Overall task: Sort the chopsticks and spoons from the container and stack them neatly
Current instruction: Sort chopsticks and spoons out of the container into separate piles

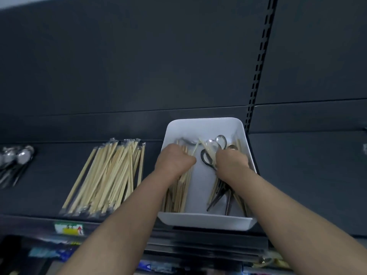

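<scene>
L hand [174,160]: fingers grasp chopsticks [176,197] in container [204,121], left part; R hand [231,162]: fingers grasp spoons [211,145], right part.

Fingers of the left hand [174,159] and right hand [231,162] hide behind the knuckles, and the spoon pile [14,161] is cut by the left edge

— How is the light looking?
— Dim and bluish. The white container [205,124] is catching most of it, and the spoon bowls [211,144] are glinting.
— And sharpness?
— Everything is smearing softly, and straight lines are bowing toward the edges.
</scene>
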Action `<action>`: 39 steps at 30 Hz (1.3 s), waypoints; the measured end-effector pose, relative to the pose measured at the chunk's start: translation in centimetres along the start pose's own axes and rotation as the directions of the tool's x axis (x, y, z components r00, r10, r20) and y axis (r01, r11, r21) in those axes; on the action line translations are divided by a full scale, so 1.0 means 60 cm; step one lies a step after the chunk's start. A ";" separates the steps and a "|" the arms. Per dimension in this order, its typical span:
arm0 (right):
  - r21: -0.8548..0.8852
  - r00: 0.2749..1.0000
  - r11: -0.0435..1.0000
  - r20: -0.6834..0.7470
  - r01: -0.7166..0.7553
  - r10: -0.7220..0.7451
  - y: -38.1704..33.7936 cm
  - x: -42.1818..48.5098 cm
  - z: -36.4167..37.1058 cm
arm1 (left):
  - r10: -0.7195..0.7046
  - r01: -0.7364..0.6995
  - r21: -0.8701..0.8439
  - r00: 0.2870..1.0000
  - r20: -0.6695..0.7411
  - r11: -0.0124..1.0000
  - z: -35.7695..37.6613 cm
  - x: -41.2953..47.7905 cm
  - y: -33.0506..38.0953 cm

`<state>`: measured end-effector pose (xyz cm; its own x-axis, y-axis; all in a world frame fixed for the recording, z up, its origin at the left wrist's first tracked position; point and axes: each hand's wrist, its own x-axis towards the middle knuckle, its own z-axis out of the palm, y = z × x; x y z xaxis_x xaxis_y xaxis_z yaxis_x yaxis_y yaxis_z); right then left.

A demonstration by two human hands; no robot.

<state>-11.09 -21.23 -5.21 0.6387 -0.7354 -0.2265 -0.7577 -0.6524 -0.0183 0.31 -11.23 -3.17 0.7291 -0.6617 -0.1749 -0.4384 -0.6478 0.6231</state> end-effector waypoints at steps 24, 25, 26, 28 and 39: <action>0.579 0.987 0.799 -0.084 0.159 -0.136 -0.341 -0.015 -0.093 | -0.070 0.017 -0.155 0.937 -0.343 0.988 -0.206 0.015 -0.280; 0.590 0.989 0.794 -0.068 0.148 -0.134 -0.364 -0.008 -0.082 | -0.075 0.029 -0.146 0.942 -0.327 0.989 -0.213 0.015 -0.296; 0.607 0.990 0.782 -0.055 0.139 -0.132 -0.385 -0.003 -0.072 | -0.076 0.035 -0.136 0.948 -0.310 0.990 -0.218 0.016 -0.310; 0.641 0.992 0.761 -0.006 0.100 -0.125 -0.420 0.009 -0.050 | -0.070 0.041 -0.110 0.959 -0.274 0.993 -0.226 0.017 -0.334; 0.171 0.919 0.951 -0.349 0.258 -0.186 -0.393 -0.022 -0.013 | 0.097 -0.105 -0.032 0.976 -0.196 0.994 -0.232 0.038 -0.354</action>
<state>6.06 -5.02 -3.73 0.7746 -0.6179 0.1348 -0.5788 -0.7785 -0.2428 18.61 6.27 -6.22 0.7722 -0.6342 0.0390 -0.4954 -0.5626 0.6618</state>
